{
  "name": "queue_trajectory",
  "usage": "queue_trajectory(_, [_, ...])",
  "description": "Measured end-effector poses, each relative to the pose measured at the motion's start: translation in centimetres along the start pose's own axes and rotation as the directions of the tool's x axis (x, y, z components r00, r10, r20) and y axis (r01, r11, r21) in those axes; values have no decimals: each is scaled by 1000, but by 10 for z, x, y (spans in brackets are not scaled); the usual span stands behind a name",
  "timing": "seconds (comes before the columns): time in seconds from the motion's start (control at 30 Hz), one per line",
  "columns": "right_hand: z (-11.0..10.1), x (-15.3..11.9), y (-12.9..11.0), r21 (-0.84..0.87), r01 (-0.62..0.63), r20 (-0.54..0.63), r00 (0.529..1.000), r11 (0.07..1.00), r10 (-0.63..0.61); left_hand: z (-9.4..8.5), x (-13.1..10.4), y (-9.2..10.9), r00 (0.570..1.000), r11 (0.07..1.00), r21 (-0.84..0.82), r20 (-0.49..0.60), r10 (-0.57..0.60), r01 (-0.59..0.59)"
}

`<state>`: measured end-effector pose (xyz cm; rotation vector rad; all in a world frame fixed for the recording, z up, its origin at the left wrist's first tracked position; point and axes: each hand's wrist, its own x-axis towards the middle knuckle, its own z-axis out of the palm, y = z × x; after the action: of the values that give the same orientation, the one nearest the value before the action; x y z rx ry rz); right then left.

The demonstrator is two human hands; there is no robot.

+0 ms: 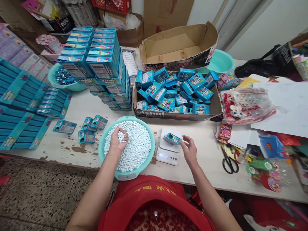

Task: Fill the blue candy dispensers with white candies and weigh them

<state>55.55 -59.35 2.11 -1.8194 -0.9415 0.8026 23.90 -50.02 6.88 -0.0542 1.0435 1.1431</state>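
My left hand [119,141] is palm up over a turquoise basin [102,150], fingers curled around a small handful of white candies [122,137]. More of the same pebble-like candies fill the basin. A small blue candy box [173,138] with a round dark opening in its top face lies on a white kitchen scale [168,157]. Beside its right end is my right hand [189,147], fingers extended and apart; whether a fingertip touches the box I cannot tell. Several similar blue boxes [90,136] lie left of the basin.
Behind the scale, a carton [178,117] holds many loose blue boxes. Stacked blue display packs [108,69] rise behind the basin, and more packs [16,118] stand at the left. Black-handled scissors [230,164] and plastic packaging [247,104] lie to the right.
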Motion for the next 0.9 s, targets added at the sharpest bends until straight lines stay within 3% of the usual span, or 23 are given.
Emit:
queue_trajectory(0.1, [11, 1, 0, -78, 62, 59, 997, 995, -58, 1, 2, -4, 999, 1000, 9, -32, -13, 13])
queue_trajectory(0.2, [20, 3, -1, -109, 42, 81, 996, 993, -33, 5, 2, -7, 998, 1000, 10, -63, -11, 12])
queue_trajectory(0.3, [25, -1, -18, -97, 81, 55, 996, 992, -76, 14, -5, -7, 996, 1000, 0, -86, -18, 18])
queue_trajectory(0.4, [34, -14, -52, -97, 268, 117, 960, 959, -256, 31, -23, -6, 1000, 1000, -14, -21, 15, -16])
queue_trajectory(0.47, [45, -25, -78, -96, 417, 231, 892, 904, -388, 45, -38, -7, 993, 995, 2, 55, 101, -101])
queue_trajectory(0.53, [60, -35, -99, -92, 528, 335, 815, 844, -473, 58, -50, -10, 964, 969, 35, 120, 238, -244])
queue_trajectory(0.63, [83, -45, -118, -114, 614, 421, 742, 781, -522, 67, -57, -17, 874, 875, 99, 169, 455, -474])
queue_trajectory(0.77, [101, -48, -126, -162, 638, 465, 722, 752, -512, 62, -54, -20, 777, 757, 175, 165, 608, -629])
queue_trajectory(0.9, [105, -47, -128, -193, 622, 498, 728, 759, -471, 55, -51, -18, 787, 762, 198, 162, 595, -617])
